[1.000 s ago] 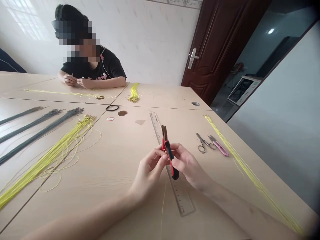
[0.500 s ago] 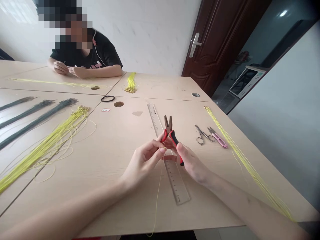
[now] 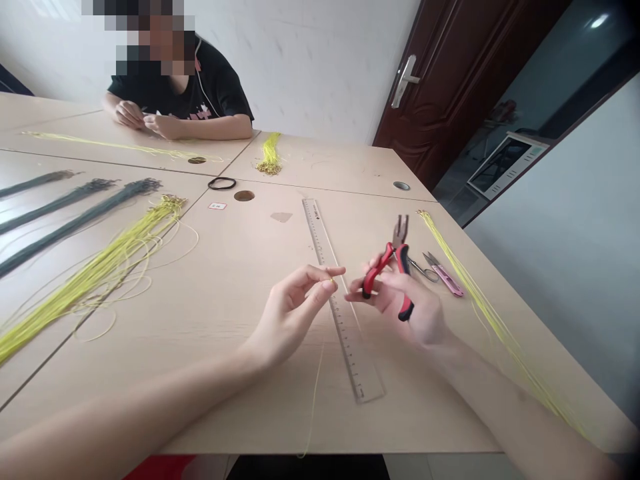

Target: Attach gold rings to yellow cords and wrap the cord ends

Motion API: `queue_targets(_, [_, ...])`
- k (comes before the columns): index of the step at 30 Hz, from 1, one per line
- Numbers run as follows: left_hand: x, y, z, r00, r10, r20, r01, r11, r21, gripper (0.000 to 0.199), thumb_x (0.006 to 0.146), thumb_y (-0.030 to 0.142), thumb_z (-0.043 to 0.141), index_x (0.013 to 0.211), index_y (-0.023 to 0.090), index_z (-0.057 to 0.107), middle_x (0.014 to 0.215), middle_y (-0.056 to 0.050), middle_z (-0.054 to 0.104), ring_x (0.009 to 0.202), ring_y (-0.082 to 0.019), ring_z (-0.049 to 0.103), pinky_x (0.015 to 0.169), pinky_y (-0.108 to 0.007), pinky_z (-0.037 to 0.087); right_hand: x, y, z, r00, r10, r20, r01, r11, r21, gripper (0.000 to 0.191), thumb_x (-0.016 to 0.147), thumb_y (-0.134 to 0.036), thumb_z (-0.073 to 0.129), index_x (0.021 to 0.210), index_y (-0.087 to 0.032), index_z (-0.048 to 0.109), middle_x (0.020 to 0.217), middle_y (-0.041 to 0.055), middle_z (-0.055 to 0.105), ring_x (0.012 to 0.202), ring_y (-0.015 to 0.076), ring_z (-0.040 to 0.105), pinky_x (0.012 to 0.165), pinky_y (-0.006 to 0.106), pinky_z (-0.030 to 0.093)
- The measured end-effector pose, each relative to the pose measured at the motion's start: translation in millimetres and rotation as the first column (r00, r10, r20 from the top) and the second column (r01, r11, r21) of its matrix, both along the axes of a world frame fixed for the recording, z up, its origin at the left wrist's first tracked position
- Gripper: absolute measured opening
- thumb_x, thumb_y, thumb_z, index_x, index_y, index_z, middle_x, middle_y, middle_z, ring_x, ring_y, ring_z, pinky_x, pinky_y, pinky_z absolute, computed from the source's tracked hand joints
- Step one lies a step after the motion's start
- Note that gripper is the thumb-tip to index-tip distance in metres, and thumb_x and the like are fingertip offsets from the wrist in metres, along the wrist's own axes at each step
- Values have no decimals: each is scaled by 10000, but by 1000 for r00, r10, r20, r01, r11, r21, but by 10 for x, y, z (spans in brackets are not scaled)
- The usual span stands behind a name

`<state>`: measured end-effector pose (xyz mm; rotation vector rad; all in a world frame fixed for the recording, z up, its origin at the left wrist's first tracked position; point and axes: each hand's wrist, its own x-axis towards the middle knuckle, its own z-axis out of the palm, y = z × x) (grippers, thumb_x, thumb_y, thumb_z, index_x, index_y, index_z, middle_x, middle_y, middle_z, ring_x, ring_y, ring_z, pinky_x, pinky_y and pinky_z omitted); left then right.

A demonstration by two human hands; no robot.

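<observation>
Thumb and fingers of my left hand (image 3: 295,307) pinch the end of a thin yellow cord (image 3: 317,387), which hangs down past the table's front edge. What sits at the pinched end is too small to make out. To the right, my right hand (image 3: 415,300) grips red-and-black pliers (image 3: 400,247), jaws pointing up and slightly apart. Beneath both hands a clear ruler (image 3: 360,373) lies flat on the table. Partly hidden behind the pliers are metal scissors (image 3: 425,270), and beside them lie pink thread snips (image 3: 447,277).
Yellow cord bundles lie at left (image 3: 100,273), right (image 3: 480,300) and back (image 3: 271,153). Grey-blue cord bundles (image 3: 95,217) are at far left. A black band (image 3: 222,183), a small label (image 3: 217,206) and a paper scrap (image 3: 281,217) lie mid-table. Another person (image 3: 200,100) sits opposite, hands together.
My right hand has moved right with the pliers, away from my left hand. The left hand still pinches the cord, its index finger now stretched out. The whole view has shifted slightly.
</observation>
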<state>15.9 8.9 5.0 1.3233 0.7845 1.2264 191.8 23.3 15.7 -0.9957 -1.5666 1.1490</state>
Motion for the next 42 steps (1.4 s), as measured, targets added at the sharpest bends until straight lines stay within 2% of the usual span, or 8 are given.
queue_targets(2, [-23, 10, -12, 999, 48, 6, -48, 999, 23, 140, 907, 269, 506, 823, 176, 567, 924, -37, 635, 937, -160, 593, 842, -310, 474, 81, -5, 28, 981, -62, 182, 24, 979, 203, 99, 816, -188, 440, 906, -220, 464, 794, 10, 517, 708, 164, 560, 657, 332, 454])
queue_targets(4, [-37, 13, -17, 998, 59, 7, -59, 997, 39, 146, 912, 266, 499, 817, 174, 560, 806, -12, 621, 818, -127, 595, 785, -271, 471, 128, 1, 26, 937, -149, 316, 15, 921, 390, 154, 731, -122, 529, 853, -213, 511, 794, 12, 516, 734, 169, 520, 680, 328, 419])
queue_targets(7, [-41, 6, -5, 999, 46, 4, -46, 997, 56, 160, 916, 266, 492, 803, 171, 551, 771, -7, 628, 782, -114, 591, 749, -242, 454, 149, 30, -5, 862, -242, 446, -58, 825, 562, 192, 677, -92, 576, 832, -202, 548, 784, 23, 531, 769, 187, 503, 674, 323, 403])
queue_targets(12, [-41, -30, 15, 1000, 10, -4, -10, 999, 48, 162, 913, 260, 498, 790, 173, 557, 771, -8, 637, 786, -113, 584, 743, -231, 437, 148, 71, -39, 751, -360, 553, -148, 725, 673, 199, 697, -101, 550, 876, -186, 543, 802, 52, 532, 751, 198, 499, 645, 328, 429])
queue_targets(17, [-48, -62, 1, 1000, -8, -25, 10, 999, 47, 164, 910, 271, 500, 793, 178, 567, 771, -10, 641, 790, -129, 586, 756, -253, 430, 147, 75, -45, 704, -430, 566, -182, 661, 728, 201, 679, -105, 544, 865, -177, 526, 791, 62, 523, 732, 203, 511, 630, 328, 441])
queue_targets(29, [-45, -71, 2, 999, -28, -39, 30, 998, 50, 174, 907, 278, 498, 776, 182, 562, 763, -13, 630, 782, -136, 576, 747, -260, 432, 154, 83, -54, 673, -478, 564, -194, 622, 759, 179, 685, -84, 558, 828, -188, 526, 742, 46, 527, 687, 181, 506, 581, 286, 434])
queue_targets(38, [-45, -68, 31, 997, -9, -72, 14, 997, 80, 188, 901, 256, 494, 738, 178, 545, 722, -12, 591, 726, -130, 545, 678, -240, 426, 173, 86, -38, 675, -472, 567, -196, 626, 755, 145, 721, -70, 520, 799, -190, 542, 717, 33, 525, 672, 163, 480, 567, 260, 398])
queue_targets(42, [-29, -66, 25, 994, 9, -105, 3, 993, 117, 199, 907, 245, 480, 721, 182, 518, 693, -4, 573, 690, -121, 535, 647, -233, 424, 183, 95, -12, 682, -442, 582, -197, 656, 729, 126, 732, -73, 507, 762, -189, 543, 689, 18, 515, 649, 149, 439, 587, 259, 369])
